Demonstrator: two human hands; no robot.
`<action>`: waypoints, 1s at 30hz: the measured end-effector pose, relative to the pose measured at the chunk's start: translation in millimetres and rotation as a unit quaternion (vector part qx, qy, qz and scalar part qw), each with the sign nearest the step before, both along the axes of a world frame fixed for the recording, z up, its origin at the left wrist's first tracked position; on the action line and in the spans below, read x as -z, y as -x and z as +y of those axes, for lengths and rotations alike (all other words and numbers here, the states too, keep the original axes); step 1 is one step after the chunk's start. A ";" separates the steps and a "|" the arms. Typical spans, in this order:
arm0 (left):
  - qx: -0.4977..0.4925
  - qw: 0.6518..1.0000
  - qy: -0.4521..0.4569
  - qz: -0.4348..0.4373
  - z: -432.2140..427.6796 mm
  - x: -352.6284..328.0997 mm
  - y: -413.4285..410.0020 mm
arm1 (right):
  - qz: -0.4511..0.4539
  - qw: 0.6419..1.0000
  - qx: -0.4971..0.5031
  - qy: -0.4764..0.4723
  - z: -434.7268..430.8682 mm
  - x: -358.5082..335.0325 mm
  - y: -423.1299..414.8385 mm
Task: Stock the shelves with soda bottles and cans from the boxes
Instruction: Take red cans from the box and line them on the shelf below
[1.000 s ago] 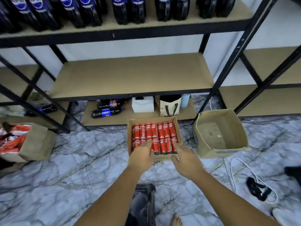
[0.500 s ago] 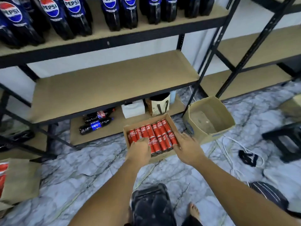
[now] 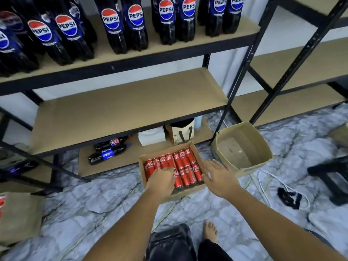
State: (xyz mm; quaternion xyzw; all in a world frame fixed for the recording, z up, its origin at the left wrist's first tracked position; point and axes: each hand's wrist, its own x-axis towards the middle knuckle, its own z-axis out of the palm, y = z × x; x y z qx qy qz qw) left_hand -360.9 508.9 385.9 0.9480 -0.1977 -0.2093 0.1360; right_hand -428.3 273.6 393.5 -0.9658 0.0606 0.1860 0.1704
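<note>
**Inspector:** While both hands reach into the box on the floor, record their state

**Assistant:** Left hand lies curled over the near-left cans; its fingertips are hidden behind its own back, so I cannot tell whether it has closed on one. Right hand is spread flat and wide at the box's right wall, holding nothing.

**Inspector:** Reason for that arrangement?

**Assistant:** In my judgement, the right hand steadies the box while the left takes a can. Cans lie on their sides in two rows, packed tight, so one must be pried up before lifting.

**Inspector:** Destination?

**Assistant:** Probably the bare middle shelf directly above the box. Top shelf already carries upright Pepsi bottles. A second box stands empty just to the right.

**Inspector:** Limits of observation?

**Assistant:** Bottle tops are cut off by the frame edge. Two bottles lie on the bottom shelf, labels partly shadowed. A third box at far left is cropped, its contents unclear
</note>
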 end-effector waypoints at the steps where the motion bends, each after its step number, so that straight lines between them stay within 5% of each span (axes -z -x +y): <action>1: -0.007 1.000 0.000 0.003 -4.4 -1.4 -2.4 | 0.004 1.000 -0.007 0.001 -7.4 0.2 -4.1; 20: 0.040 0.997 -0.016 0.059 23.4 35.1 -60.2 | 0.042 0.998 0.048 0.002 38.3 32.4 -14.7; 30: 0.006 0.997 -0.035 0.069 -32.3 47.0 -104.6 | 0.057 0.998 0.016 -0.023 -36.1 64.6 -75.0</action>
